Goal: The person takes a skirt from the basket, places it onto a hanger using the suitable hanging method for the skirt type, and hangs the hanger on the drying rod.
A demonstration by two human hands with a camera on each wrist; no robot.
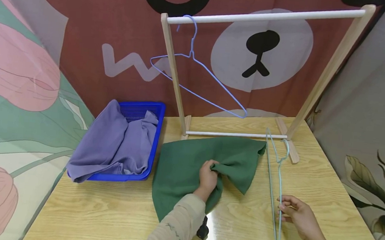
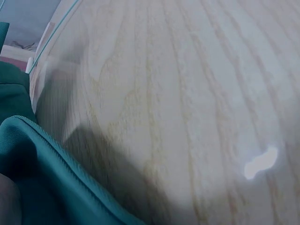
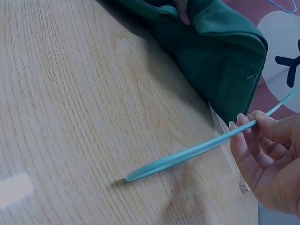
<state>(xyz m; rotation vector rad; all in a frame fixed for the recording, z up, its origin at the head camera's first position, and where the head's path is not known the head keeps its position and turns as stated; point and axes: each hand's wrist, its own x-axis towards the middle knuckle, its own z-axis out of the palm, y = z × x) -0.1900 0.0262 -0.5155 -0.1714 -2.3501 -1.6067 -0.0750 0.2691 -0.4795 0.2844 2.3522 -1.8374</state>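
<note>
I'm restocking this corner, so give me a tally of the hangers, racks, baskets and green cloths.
Hangers: 2 (blue hanger, teal hanger)
Rack: 1
Basket: 1
Green cloth: 1
Total: 5

A green cloth [image 1: 186, 159] lies loosely spread on the wooden table [image 1: 104, 207], rumpled and folded over where the left hand [image 1: 208, 177] grips it, while a thin pale-turquoise wire hanger [image 3: 185, 154], pinched by the right hand [image 1: 299, 216], tilts beside its right edge, nothing hung on it.
</note>
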